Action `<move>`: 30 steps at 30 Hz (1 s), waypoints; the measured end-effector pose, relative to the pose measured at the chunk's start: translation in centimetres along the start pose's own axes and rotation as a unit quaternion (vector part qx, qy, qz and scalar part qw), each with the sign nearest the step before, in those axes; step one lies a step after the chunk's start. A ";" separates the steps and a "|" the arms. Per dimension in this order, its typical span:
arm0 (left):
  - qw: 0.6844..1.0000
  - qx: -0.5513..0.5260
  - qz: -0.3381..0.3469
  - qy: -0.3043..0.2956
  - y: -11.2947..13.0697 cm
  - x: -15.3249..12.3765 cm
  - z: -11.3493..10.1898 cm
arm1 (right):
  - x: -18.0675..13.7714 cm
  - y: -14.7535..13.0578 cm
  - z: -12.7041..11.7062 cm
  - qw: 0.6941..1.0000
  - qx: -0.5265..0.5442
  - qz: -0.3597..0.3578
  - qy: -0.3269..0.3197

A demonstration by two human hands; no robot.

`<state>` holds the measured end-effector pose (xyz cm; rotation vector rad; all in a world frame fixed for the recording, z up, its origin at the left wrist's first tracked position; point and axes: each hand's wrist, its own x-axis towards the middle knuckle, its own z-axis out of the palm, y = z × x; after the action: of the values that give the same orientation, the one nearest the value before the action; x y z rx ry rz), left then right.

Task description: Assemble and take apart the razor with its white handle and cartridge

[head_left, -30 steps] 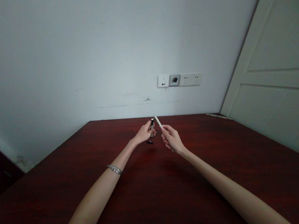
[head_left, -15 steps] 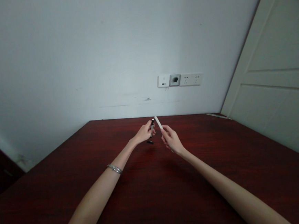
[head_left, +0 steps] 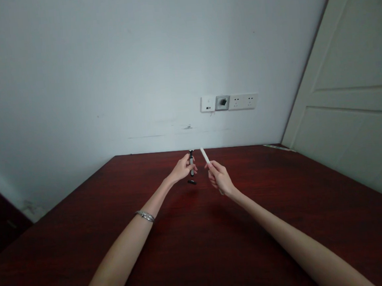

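Note:
Above the far middle of the table, my left hand is closed around the handle of a razor, grey and black, held upright with its head at the top. My right hand grips the lower end of a slim white stick, whose kind I cannot make out. The stick tilts up and to the left, its tip apart from the razor's head. Below my left hand, a small black piece, perhaps the razor's cover, lies on the dark red table.
Behind the table rises a white wall with a row of sockets. A pale panelled door stands along the right side. A flat strip lies at the far right table edge.
The razor has turned more upright and moved slightly left. The white stick has shifted a little right, so a gap now separates its tip from the razor's head.

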<state>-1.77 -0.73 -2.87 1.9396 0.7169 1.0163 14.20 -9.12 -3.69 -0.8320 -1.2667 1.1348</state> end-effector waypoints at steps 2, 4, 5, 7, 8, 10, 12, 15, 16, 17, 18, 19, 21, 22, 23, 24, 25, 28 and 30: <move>1.000 0.005 0.000 -0.014 -0.2 0.0 0.3 | 0.1 -0.5 -0.2 1.000 0.012 0.002 0.005; 1.000 0.007 0.005 -0.023 -0.2 0.0 0.6 | 0.1 -0.7 -0.2 1.000 0.015 0.007 0.002; 1.000 0.007 0.009 -0.027 -0.2 0.0 0.8 | 0.1 -0.8 -0.1 1.000 0.015 0.009 -0.002; 0.999 0.008 0.015 -0.032 -0.1 0.0 1.0 | -0.1 -0.8 0.1 1.000 0.014 0.014 -0.012; 0.999 0.011 0.017 -0.032 0.1 0.0 1.0 | -0.2 -0.8 0.2 1.000 0.013 0.016 -0.016; 0.999 0.018 0.020 -0.033 0.2 -0.1 1.0 | -0.3 -0.8 0.5 0.999 0.014 0.017 -0.023; 0.999 0.024 0.022 -0.033 0.3 -0.1 1.0 | -0.4 -0.8 0.6 0.999 0.013 0.018 -0.026; 0.999 0.027 0.025 -0.036 0.1 -0.2 1.1 | -0.4 -0.6 0.6 1.000 0.005 0.017 -0.024; 0.999 0.027 0.024 -0.036 0.0 -0.2 1.1 | -0.5 -0.5 0.6 1.000 0.001 0.016 -0.023; 0.999 0.025 0.022 -0.037 0.0 -0.1 1.0 | -0.5 -0.4 0.6 1.000 -0.004 0.014 -0.021; 0.999 0.024 0.019 -0.039 0.0 -0.1 1.0 | -0.5 -0.2 0.7 1.000 -0.007 0.013 -0.020; 0.999 0.022 0.017 -0.038 0.1 -0.1 1.0 | -0.6 -0.1 0.8 1.000 -0.011 0.015 -0.020; 0.999 0.021 0.019 -0.023 0.4 -0.1 0.7 | -0.8 0.3 1.0 0.999 -0.020 0.027 -0.027; 0.999 0.024 0.023 -0.012 0.6 0.0 0.6 | -0.9 0.4 1.1 0.999 -0.024 0.032 -0.032; 0.999 0.029 0.027 0.000 0.7 0.0 0.4 | -1.0 0.4 1.2 0.998 -0.027 0.035 -0.036; 0.999 0.035 0.030 0.008 0.9 0.0 0.2 | -1.0 0.4 1.2 0.998 -0.029 0.033 -0.039; 0.998 0.042 0.033 0.010 0.9 0.0 0.1 | -1.1 0.3 1.1 0.998 -0.027 0.026 -0.041; 0.997 0.063 0.042 0.008 0.6 0.1 -0.2 | -0.7 -0.6 0.4 0.999 -0.015 -0.019 -0.035; 0.996 0.074 0.051 0.014 0.2 0.2 -0.3 | -0.1 -1.2 -0.5 0.998 -0.026 -0.053 -0.025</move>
<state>-1.95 -0.53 -2.52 2.1129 0.7330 1.0806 14.96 -9.45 -2.64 -0.7707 -1.3708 1.0478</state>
